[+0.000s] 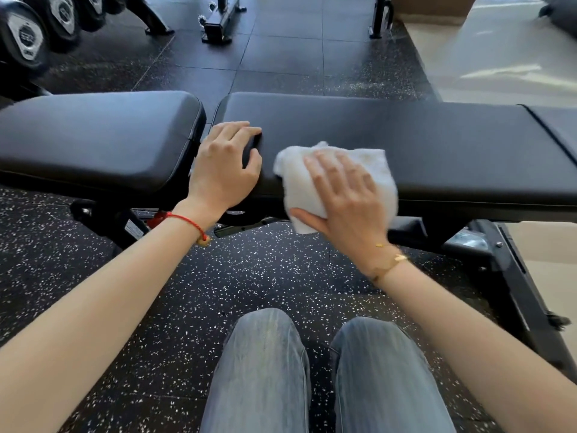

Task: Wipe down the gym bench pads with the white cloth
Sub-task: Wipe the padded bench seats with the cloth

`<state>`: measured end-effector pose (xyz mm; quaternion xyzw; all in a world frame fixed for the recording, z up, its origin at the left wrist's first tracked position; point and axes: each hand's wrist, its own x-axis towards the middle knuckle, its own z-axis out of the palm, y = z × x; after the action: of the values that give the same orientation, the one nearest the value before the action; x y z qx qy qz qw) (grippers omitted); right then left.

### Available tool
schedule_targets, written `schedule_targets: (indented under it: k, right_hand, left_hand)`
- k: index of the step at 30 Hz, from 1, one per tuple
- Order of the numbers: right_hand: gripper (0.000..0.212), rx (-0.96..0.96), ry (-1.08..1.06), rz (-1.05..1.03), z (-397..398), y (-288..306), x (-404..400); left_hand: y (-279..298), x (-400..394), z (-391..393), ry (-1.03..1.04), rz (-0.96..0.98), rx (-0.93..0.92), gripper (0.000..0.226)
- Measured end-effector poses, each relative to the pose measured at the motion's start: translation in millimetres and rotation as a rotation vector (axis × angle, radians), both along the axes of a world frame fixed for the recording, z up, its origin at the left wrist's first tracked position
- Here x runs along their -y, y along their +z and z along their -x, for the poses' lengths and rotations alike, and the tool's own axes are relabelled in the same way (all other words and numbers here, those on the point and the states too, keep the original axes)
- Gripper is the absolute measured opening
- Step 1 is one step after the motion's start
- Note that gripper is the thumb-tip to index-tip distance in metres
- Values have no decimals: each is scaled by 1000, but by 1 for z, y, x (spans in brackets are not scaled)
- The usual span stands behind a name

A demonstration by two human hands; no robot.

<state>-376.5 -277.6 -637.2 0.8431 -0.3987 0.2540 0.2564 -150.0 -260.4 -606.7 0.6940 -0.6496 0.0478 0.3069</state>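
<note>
A black gym bench runs across the view, with a short seat pad [93,135] on the left and a long back pad [421,142] on the right. My right hand [346,201] presses a crumpled white cloth [371,165] flat onto the back pad's near edge, thumb tucked under the cloth. My left hand [224,167] rests on the back pad's left end beside the gap between the pads, fingers spread, holding nothing.
The bench's black steel frame [512,276] stands on speckled rubber flooring [78,276]. Dumbbells [28,35] sit on a rack at the far left. Other machine feet [218,23] stand behind the bench. My knees in jeans [265,370] are just below the bench.
</note>
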Motion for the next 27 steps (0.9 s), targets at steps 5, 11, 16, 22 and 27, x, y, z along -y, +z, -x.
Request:
schedule_targets:
  k: [5,11,16,22,27]
  right_hand:
    - [67,-43,64,74,0,-3,0]
    - [73,-6,-45,42,91,-6,17]
    - [72,-14,-13,27,25,-8,6]
    - [69,-17,15,93,82,-12,15]
    - [76,23,-52,-7,122,-9,25]
  left_hand:
    - [0,-1,-1,3,8,9,42]
    - [1,-2,2,8,1,22,43]
    - [2,0,6,19,-11,37,44]
    - [1,-3,2,4,-7,39,42]
    - [3,-2,9,29,-15,57,43]
